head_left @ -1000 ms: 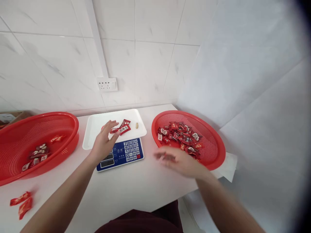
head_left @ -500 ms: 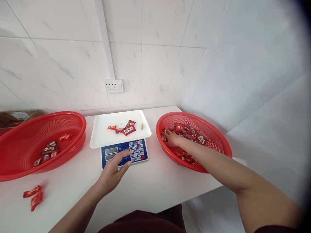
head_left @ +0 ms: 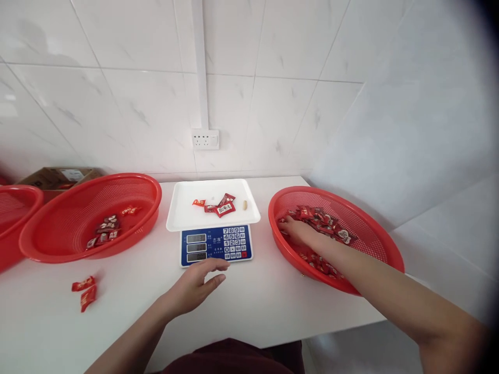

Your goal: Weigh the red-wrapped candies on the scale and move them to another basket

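My left hand [head_left: 200, 288] hovers at the front edge of a blue-faced digital scale [head_left: 216, 244], fingers stretched out and thumb apart, holding nothing. On the scale's white tray [head_left: 183, 215] lie several small red wrapped packets [head_left: 225, 209] and one pale, peanut-like piece [head_left: 245, 205]. My right hand [head_left: 298, 231] reaches into the right red basket [head_left: 374, 234], touching red wrapped packets [head_left: 323, 221] by its left wall. Its fingertips are partly hidden among them, so I cannot see whether they grip one.
Another red basket [head_left: 54, 228] with a few packets stands left of the scale. A third red basket [head_left: 19, 197] is cut off at the left edge. Behind is a cardboard box [head_left: 58, 178]. Two red packets [head_left: 88, 297] lie on the white table [head_left: 156, 275]. A wall socket [head_left: 205, 139] is above.
The view has swung left, shifting everything rightward. My left hand has drawn back from the scale's keypad toward me. My right hand stays in the basket, its fingers now less spread and deeper among the packets.
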Demonstrator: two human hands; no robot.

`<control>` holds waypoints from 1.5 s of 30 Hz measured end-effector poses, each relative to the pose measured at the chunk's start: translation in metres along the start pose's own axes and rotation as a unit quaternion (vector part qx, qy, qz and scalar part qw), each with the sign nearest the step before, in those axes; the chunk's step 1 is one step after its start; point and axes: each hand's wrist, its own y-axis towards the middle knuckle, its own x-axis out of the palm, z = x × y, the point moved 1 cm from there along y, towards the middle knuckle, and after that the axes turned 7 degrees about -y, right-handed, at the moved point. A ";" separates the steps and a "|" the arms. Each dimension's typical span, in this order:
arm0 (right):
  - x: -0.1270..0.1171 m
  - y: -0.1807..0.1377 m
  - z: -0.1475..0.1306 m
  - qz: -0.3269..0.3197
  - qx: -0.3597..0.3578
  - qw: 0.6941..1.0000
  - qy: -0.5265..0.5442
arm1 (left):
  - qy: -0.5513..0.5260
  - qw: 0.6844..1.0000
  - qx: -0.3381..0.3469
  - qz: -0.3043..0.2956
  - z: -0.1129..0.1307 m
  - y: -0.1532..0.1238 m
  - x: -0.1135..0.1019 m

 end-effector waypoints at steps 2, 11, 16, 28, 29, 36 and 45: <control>-0.004 0.000 0.003 0.015 -0.008 0.999 0.037 | 0.000 1.000 0.000 -0.011 0.002 -0.001 0.001; -0.054 -0.018 0.016 0.136 0.058 0.947 0.287 | -0.075 0.997 -0.005 -0.017 0.008 0.010 0.004; -0.072 -0.043 -0.014 0.129 0.014 0.829 0.544 | -0.180 0.982 -0.003 -0.050 0.017 0.023 0.014; -0.014 0.001 0.006 -0.037 0.051 0.988 0.138 | -0.180 0.980 -0.021 -0.083 0.013 0.022 0.022; -0.009 0.004 0.001 -0.036 0.056 0.990 0.127 | -0.179 0.980 -0.021 -0.083 0.013 0.021 0.023; 0.003 0.005 -0.013 -0.013 0.055 0.991 0.123 | -0.203 0.976 -0.024 -0.075 0.008 0.019 0.024; -0.077 -0.032 -0.021 0.096 0.048 0.909 0.403 | -0.310 0.948 -0.018 -0.073 0.016 0.023 0.023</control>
